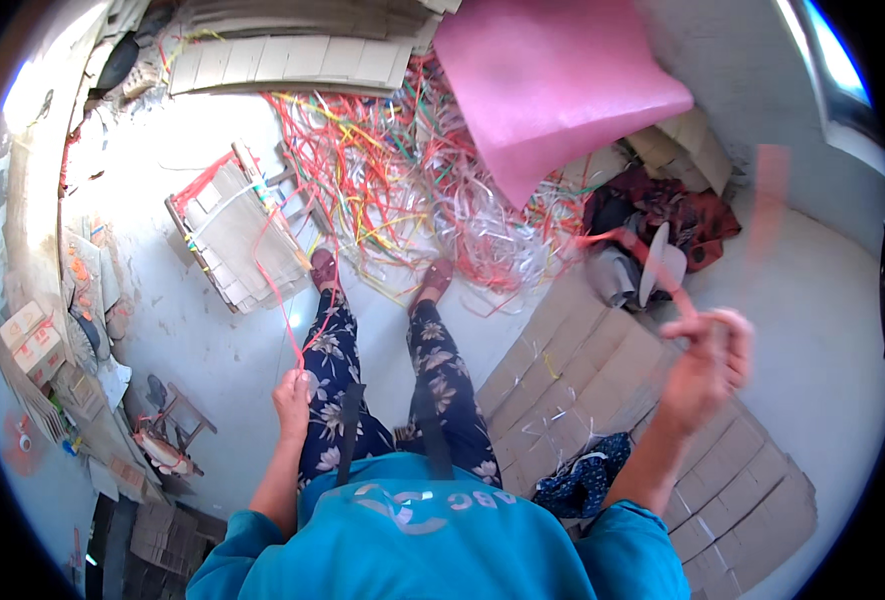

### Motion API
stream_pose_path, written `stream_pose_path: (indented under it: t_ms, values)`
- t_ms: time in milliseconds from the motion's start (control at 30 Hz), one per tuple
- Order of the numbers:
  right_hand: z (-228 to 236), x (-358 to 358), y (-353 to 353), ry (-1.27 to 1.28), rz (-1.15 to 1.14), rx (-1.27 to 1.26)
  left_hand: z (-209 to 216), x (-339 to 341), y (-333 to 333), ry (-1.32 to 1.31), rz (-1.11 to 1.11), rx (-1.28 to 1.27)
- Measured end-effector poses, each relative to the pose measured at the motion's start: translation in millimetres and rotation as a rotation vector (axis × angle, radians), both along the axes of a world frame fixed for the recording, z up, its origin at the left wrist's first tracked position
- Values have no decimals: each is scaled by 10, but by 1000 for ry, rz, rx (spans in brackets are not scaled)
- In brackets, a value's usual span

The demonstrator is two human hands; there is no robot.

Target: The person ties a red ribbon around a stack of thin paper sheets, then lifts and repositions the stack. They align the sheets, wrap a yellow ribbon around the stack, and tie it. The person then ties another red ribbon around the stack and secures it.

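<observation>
Low in front of me on the left, my left hand point(292, 402) is closed on a thin red strap point(280, 295). That strap loops up from the fingers toward a framed bundle of flat cardboard point(237, 235). Out to the right, my right hand point(707, 365) is raised and slightly blurred, its fingers closed on a wider red strap point(670, 283). From there this strap runs up and left toward a tangled heap of red, yellow, green and clear straps point(392, 180). Whether the two straps are one piece, I cannot tell.
A pink sheet point(562, 90) covers part of the heap. Flattened cardboard point(582, 370) lies on the floor at right, with dark patterned cloth point(587, 475) on it. Beyond are a pale hat point(662, 265) and dark red cloth point(707, 225). A small stool point(187, 415) stands at left.
</observation>
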State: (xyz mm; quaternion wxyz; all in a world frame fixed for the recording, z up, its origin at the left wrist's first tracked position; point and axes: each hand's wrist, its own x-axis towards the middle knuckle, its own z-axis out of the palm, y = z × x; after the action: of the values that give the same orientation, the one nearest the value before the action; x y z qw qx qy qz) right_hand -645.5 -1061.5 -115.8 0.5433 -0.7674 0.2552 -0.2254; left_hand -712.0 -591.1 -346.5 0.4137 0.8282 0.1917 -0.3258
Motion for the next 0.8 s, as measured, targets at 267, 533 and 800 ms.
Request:
stream_pose_path:
  t_ms: [267,533,800]
  values:
    - [1141,-218,-310,-273,-62,197,891,766,-500,-178,165,-416]
    - [298,-530,276,77,-199,-13,1329,751,-186,-82,140,-468]
    - [-1222,-1187,363,261,-371,744,192,-182,474,58,177,-228]
